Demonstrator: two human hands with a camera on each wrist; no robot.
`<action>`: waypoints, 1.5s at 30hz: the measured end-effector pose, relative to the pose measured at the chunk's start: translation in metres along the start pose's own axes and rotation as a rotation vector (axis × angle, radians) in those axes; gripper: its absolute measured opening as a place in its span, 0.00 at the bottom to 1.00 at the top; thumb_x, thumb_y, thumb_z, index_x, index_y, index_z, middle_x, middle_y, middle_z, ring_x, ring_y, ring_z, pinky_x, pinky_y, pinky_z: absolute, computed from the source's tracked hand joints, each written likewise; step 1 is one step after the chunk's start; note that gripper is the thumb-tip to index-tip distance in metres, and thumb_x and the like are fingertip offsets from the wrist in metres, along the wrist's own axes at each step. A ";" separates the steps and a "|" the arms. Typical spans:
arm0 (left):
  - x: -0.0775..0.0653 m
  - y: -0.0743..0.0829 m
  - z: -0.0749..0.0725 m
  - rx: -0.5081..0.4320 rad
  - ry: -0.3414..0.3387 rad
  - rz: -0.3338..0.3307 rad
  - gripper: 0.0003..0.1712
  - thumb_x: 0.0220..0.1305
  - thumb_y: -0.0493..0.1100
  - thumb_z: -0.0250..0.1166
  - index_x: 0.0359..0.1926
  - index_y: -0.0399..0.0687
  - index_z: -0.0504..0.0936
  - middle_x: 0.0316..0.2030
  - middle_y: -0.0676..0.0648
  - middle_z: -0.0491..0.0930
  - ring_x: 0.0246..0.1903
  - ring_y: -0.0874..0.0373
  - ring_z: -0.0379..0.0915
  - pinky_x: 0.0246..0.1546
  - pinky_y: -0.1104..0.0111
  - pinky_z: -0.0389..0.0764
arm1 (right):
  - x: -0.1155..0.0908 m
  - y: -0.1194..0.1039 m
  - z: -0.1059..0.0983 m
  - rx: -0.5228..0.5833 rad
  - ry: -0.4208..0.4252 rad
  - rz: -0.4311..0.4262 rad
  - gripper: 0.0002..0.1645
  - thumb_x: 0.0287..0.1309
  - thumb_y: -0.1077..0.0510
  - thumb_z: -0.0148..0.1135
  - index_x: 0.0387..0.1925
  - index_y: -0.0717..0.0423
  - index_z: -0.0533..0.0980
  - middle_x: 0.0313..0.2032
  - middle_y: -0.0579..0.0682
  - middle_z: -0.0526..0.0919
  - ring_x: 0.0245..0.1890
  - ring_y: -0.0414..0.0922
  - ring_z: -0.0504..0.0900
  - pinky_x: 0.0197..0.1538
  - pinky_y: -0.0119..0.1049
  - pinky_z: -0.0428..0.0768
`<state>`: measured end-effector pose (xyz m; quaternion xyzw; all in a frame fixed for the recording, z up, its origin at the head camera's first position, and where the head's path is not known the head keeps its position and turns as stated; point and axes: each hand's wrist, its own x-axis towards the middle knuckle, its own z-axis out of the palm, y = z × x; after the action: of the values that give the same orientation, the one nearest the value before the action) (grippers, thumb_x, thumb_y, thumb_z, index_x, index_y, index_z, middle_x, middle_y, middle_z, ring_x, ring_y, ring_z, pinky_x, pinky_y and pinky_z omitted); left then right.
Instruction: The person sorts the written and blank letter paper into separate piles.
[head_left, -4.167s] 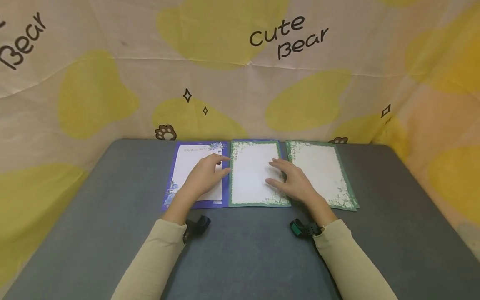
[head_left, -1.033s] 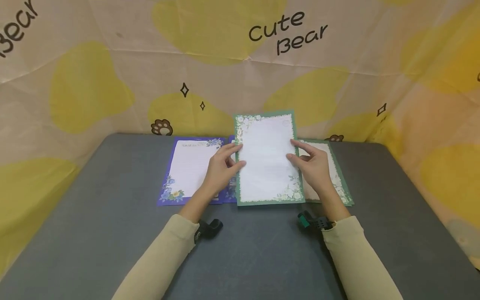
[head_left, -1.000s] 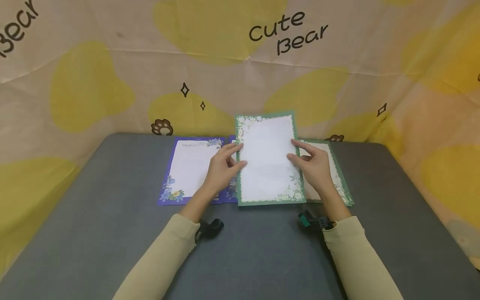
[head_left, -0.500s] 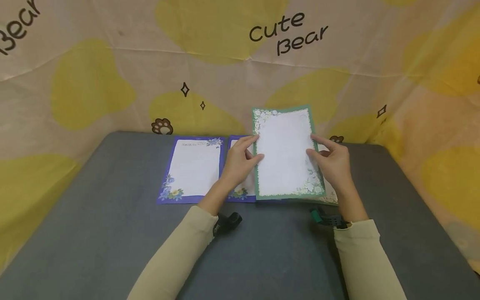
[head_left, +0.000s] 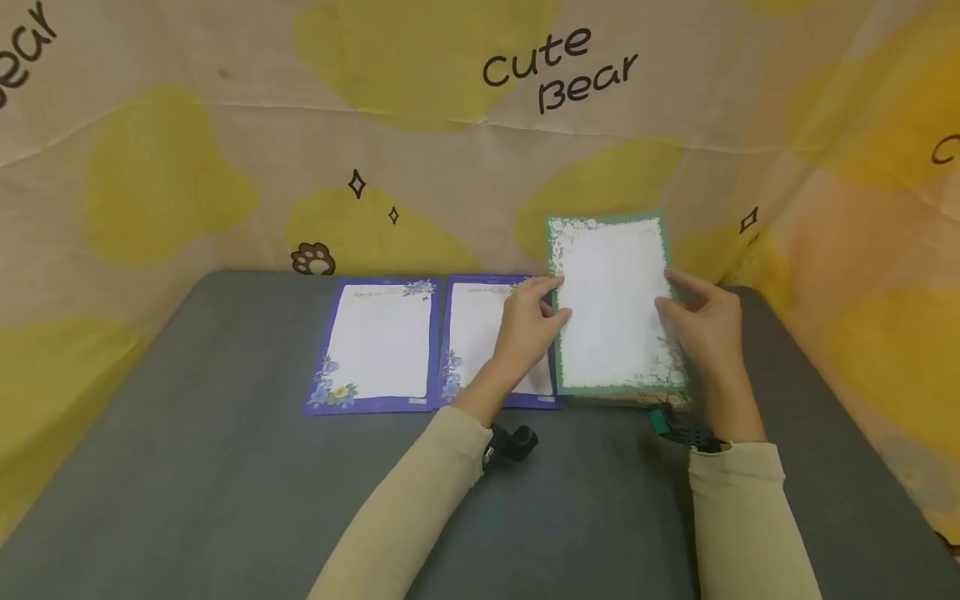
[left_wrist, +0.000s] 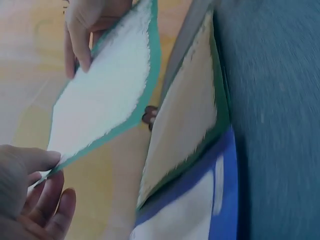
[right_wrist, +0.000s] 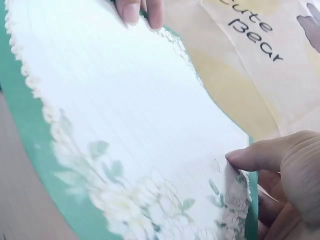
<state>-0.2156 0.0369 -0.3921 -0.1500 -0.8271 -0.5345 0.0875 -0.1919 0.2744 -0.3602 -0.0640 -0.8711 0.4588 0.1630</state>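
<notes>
A sheet of stationery paper (head_left: 611,300) with a green border and white flowers is held up off the table. My left hand (head_left: 525,329) pinches its left edge between thumb and fingers. At the opposite edge my right hand (head_left: 708,329) pinches it too, thumb in front, as the right wrist view shows. Beneath the raised paper lies a green-bordered stack (left_wrist: 187,100), mostly hidden in the head view. Left of that are two blue-bordered sheets with blue flowers, one in the middle (head_left: 480,342) partly behind my left hand, one at the far left (head_left: 382,342).
The grey table (head_left: 247,483) carries the sheets along its far edge. Behind it hangs a cloth backdrop (head_left: 420,158) with yellow patches and printed words. A black camera band sits on each wrist.
Both hands have lifted the green-bordered sheet from the middle and carried it to the right, over the green stack. The blue-bordered sheet that lay under it is now uncovered.
</notes>
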 end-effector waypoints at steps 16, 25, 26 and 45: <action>0.000 -0.016 0.032 0.119 -0.018 -0.105 0.29 0.64 0.33 0.67 0.66 0.44 0.78 0.53 0.43 0.83 0.25 0.64 0.69 0.24 0.78 0.71 | 0.010 0.042 0.018 -0.167 -0.060 -0.020 0.31 0.61 0.60 0.57 0.68 0.50 0.75 0.07 0.37 0.57 0.09 0.38 0.54 0.13 0.33 0.59; -0.007 -0.027 0.047 0.312 -0.036 -0.102 0.26 0.64 0.34 0.68 0.63 0.45 0.80 0.61 0.45 0.82 0.50 0.51 0.83 0.47 0.63 0.85 | 0.006 0.062 0.021 -0.235 -0.107 0.038 0.32 0.60 0.60 0.54 0.68 0.52 0.74 0.07 0.39 0.62 0.09 0.39 0.57 0.13 0.34 0.60; -0.006 -0.027 0.047 0.334 -0.034 -0.092 0.25 0.63 0.35 0.68 0.62 0.45 0.81 0.61 0.45 0.82 0.54 0.50 0.81 0.52 0.62 0.84 | 0.006 0.063 0.021 -0.244 -0.100 0.028 0.32 0.60 0.60 0.54 0.67 0.52 0.75 0.07 0.39 0.62 0.09 0.39 0.57 0.13 0.34 0.60; -0.001 -0.034 0.053 0.502 -0.131 -0.058 0.23 0.65 0.48 0.68 0.59 0.47 0.84 0.63 0.44 0.80 0.67 0.45 0.70 0.72 0.54 0.67 | 0.003 0.081 0.027 -0.377 -0.085 0.026 0.28 0.67 0.51 0.59 0.63 0.62 0.77 0.61 0.69 0.78 0.62 0.67 0.76 0.64 0.64 0.73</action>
<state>-0.2251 0.0715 -0.4436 -0.1341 -0.9417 -0.3040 0.0527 -0.2066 0.2999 -0.4400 -0.0851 -0.9468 0.2918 0.1054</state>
